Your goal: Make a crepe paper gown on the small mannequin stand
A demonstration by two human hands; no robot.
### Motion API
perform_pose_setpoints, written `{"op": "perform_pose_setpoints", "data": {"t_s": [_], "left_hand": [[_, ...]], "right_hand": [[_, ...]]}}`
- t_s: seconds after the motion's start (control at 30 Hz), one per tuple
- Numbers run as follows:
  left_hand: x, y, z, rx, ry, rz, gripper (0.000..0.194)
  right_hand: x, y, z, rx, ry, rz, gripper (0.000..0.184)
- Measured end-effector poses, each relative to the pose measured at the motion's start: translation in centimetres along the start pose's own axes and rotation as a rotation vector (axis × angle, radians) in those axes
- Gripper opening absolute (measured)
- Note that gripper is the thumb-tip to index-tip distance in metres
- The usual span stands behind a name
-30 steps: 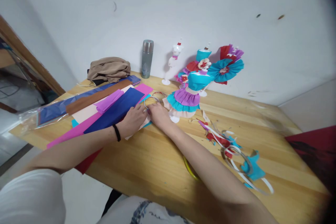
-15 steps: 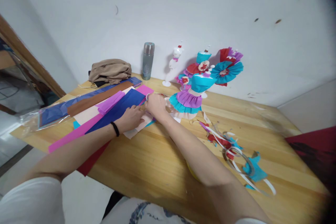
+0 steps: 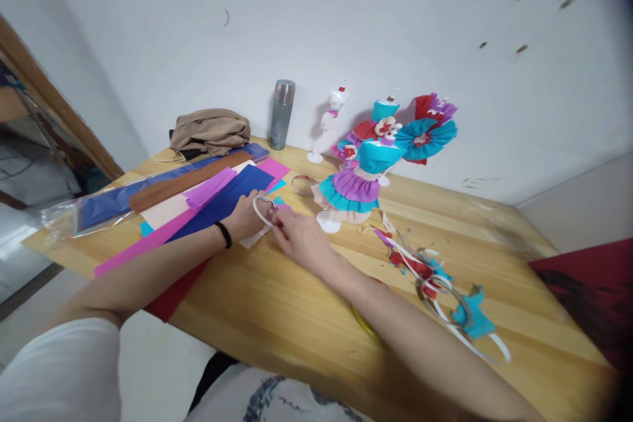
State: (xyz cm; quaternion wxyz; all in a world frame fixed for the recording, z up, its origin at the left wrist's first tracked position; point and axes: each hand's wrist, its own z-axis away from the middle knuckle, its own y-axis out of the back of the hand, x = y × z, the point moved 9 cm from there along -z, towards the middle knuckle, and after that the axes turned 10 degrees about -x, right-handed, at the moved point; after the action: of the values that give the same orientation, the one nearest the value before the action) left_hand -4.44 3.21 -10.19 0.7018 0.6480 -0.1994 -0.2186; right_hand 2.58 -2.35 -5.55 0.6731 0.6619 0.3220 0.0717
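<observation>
My right hand (image 3: 304, 237) is closed with its thumb and fingers on a thin, pale ring, which looks like a roll of tape (image 3: 259, 214). It holds the ring tilted up, just in front of my left hand (image 3: 246, 216). That left hand lies low over the sheets, fingers stretched out and partly hidden by the ring. Under and beside it are a dark blue sheet (image 3: 217, 201) and a pale paper strip (image 3: 254, 237). Small purple and blue pieces show by the fingertips. A dressed mannequin (image 3: 378, 158) in a ruffled turquoise and purple skirt stands to the right.
Behind are a bare white mannequin (image 3: 329, 120), a flask (image 3: 282, 115) and brown cloth (image 3: 210, 132). Another ring (image 3: 302, 184) lies near the skirt. Scraps and tape rings (image 3: 440, 290) lie at right; a yellow ring (image 3: 364, 323) sits partly under my right forearm.
My right hand has come back towards me, bringing the tape roll up off the table area by the sheets. My left hand stays at the papers, its fingers shifting slightly.
</observation>
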Motion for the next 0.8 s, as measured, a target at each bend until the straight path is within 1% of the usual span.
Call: {"op": "perform_pose_setpoints", "data": {"t_s": [0.07,0.13,0.27,0.37,0.43,0.5,0.6,0.67,0.73,0.8], "left_hand": [[0.0,0.2,0.1,-0.006,0.028,-0.022,0.028],[0.1,0.2,0.2,-0.021,0.04,-0.043,0.029],[0.3,0.0,0.2,-0.043,0.037,-0.075,0.029],[0.3,0.0,0.2,-0.046,0.03,-0.093,0.03],[0.3,0.0,0.1,-0.045,0.033,-0.1,0.028],[0.3,0.1,0.1,-0.043,0.041,-0.103,0.027],[0.3,0.2,-0.1,-0.041,0.054,-0.103,0.028],[0.4,0.4,-0.2,-0.044,0.053,-0.102,0.029],[0.4,0.6,-0.3,-0.049,0.048,-0.099,0.029],[0.3,1.1,-0.5,-0.055,0.044,-0.093,0.026]], "right_hand": [[0.0,-1.2,1.9,-0.028,0.025,0.064,0.012],[0.3,-1.6,3.3,-0.01,0.033,0.067,0.013],[0.3,-0.2,4.8,0.115,0.074,0.045,0.017],[-0.2,0.5,5.7,0.147,0.08,0.157,0.022],[-0.5,0.1,6.2,0.108,0.063,0.236,0.022],[-0.8,-1.0,6.7,0.031,0.061,0.283,0.019],[-1.7,-3.1,7.2,-0.127,0.114,0.304,0.015],[-2.2,-4.2,7.3,-0.215,0.154,0.275,0.017],[-2.4,-4.5,7.4,-0.242,0.161,0.224,0.019],[-2.3,-4.1,7.5,-0.207,0.143,0.187,0.018]]}}
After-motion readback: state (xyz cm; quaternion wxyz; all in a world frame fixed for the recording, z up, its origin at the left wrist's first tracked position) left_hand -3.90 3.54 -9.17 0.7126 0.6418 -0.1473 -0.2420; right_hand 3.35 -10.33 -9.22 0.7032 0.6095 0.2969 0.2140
